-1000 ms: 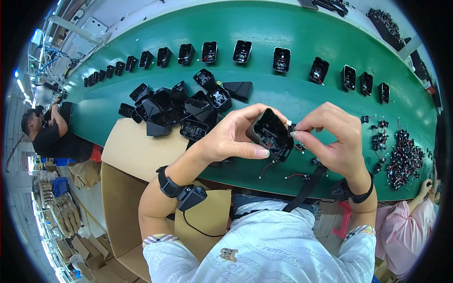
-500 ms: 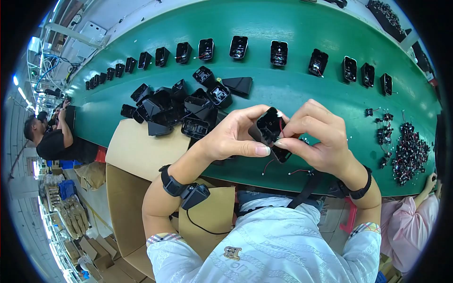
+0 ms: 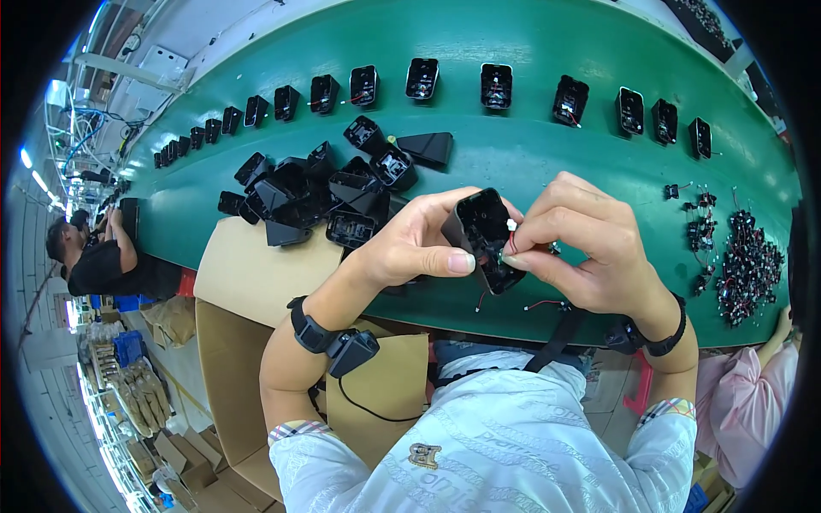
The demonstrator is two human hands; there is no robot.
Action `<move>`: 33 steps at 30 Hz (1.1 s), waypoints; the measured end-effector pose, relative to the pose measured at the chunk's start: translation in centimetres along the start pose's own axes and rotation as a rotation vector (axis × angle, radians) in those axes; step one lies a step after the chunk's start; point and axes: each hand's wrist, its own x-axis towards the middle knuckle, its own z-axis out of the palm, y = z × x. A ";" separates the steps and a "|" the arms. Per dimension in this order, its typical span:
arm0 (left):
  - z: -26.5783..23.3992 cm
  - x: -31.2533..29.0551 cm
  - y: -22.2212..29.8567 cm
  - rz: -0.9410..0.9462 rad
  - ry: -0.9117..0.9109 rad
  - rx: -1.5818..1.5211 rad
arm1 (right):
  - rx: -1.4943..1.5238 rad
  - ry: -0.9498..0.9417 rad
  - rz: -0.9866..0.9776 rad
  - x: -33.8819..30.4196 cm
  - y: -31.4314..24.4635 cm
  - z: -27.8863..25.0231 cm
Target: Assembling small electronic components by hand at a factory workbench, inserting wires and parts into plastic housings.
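My left hand (image 3: 417, 244) grips an open black plastic housing (image 3: 481, 224), thumb along its near left side and fingers behind it. The housing's hollow inside faces up and toward me. At its right rim, my right hand (image 3: 583, 239) pinches a thin red lead with thumb and forefinger. A small white connector (image 3: 512, 225) on the lead stands out beside the rim. Whatever else lies between those fingertips is too small to make out. Two more red leads with white ends lie on the green table (image 3: 599, 184) just below my hands.
Black housings stand in a curved row along the far side, one of them (image 3: 496, 85) straight ahead. To the left is a heap of housings (image 3: 291, 192); to the right, a pile of small wired parts (image 3: 748, 269). A cardboard box (image 3: 231, 359) sits at the near left. People work at both sides.
The housing has tilted, turning its opening more toward me. My right fingers stay at its rim, and the white connector now shows beside them.
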 end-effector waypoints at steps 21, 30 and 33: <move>0.1 0.1 -0.8 0.077 0.049 -0.001 | -0.016 0.146 0.004 -0.8 0.5 2.2; 0.2 0.1 -0.5 0.078 0.106 0.012 | 0.124 0.293 0.176 -1.5 0.6 4.1; 0.5 0.0 -0.5 0.074 0.113 0.020 | 0.224 0.246 0.233 -1.8 0.6 4.3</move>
